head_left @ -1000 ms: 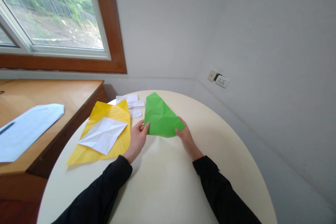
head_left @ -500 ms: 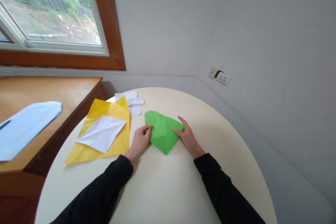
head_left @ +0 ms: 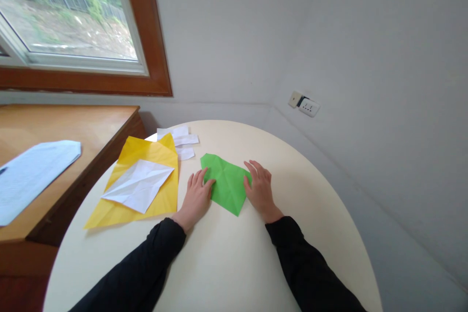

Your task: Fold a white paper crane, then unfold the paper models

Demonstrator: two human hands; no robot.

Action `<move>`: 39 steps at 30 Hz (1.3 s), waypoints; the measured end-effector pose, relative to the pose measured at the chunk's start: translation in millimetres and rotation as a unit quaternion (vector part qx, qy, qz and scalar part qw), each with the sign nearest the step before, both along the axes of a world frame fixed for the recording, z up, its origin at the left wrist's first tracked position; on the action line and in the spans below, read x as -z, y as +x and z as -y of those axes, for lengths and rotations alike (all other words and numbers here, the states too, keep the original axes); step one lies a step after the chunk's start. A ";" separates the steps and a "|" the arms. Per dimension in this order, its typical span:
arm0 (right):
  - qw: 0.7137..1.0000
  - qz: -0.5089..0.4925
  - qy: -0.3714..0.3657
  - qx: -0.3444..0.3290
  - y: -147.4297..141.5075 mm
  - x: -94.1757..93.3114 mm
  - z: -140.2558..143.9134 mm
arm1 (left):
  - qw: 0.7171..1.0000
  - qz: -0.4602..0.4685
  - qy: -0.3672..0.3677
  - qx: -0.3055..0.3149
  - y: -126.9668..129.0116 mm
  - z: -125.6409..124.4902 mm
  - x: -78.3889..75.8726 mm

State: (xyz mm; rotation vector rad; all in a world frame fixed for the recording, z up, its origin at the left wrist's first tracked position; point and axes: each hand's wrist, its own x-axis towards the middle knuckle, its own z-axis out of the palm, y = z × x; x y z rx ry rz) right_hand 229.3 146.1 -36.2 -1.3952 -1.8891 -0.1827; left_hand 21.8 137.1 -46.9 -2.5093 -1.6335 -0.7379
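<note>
Your left hand (head_left: pixel 196 197) lay flat on the round desk (head_left: pixel 226 258), fingers (head_left: pixel 200 177) spread open, the thumb side pressing the left edge of the folded green paper (head_left: pixel 226 183). Your right hand (head_left: pixel 260 189) lay flat too, fingers open and holding nothing, touching the paper's right edge. The green paper rested on the desk between both hands, one point aimed toward you. Just left of your left hand sat a yellow sheet (head_left: pixel 161 156) with a creased white sheet (head_left: pixel 141 185) on top, and small white slips (head_left: pixel 181 139) lay beyond them.
</note>
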 end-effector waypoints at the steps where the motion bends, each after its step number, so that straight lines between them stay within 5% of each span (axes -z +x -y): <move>1: 0.999 0.026 0.006 -0.034 -5.2 -2.1 4.8 | 1.000 -0.004 -0.012 0.010 0.2 -0.8 2.0; 5: 0.972 0.125 -0.096 -0.173 -23.4 0.6 21.2 | 0.998 0.004 -0.066 0.023 -0.1 -3.0 4.5; 8: 0.954 0.124 -0.176 -0.207 -24.9 7.9 22.8 | 0.996 0.024 -0.068 0.044 -2.5 -1.7 1.1; 14: 0.936 -0.130 -0.255 -0.207 -4.6 13.7 5.7 | 0.974 0.071 -0.110 0.184 -13.3 4.4 -8.2; 22: 0.889 -0.257 -0.307 -0.221 7.2 9.0 -2.9 | 0.971 0.082 -0.111 0.197 -16.2 -0.7 -9.8; 30: 0.930 -0.045 -0.242 -0.274 0.1 -1.0 10.0 | 0.976 0.066 -0.097 0.182 -17.6 -2.2 -8.1; 39: 0.908 0.089 -0.263 -0.314 2.6 -8.1 18.1 | 0.979 0.065 -0.094 0.169 -18.6 -6.1 -7.8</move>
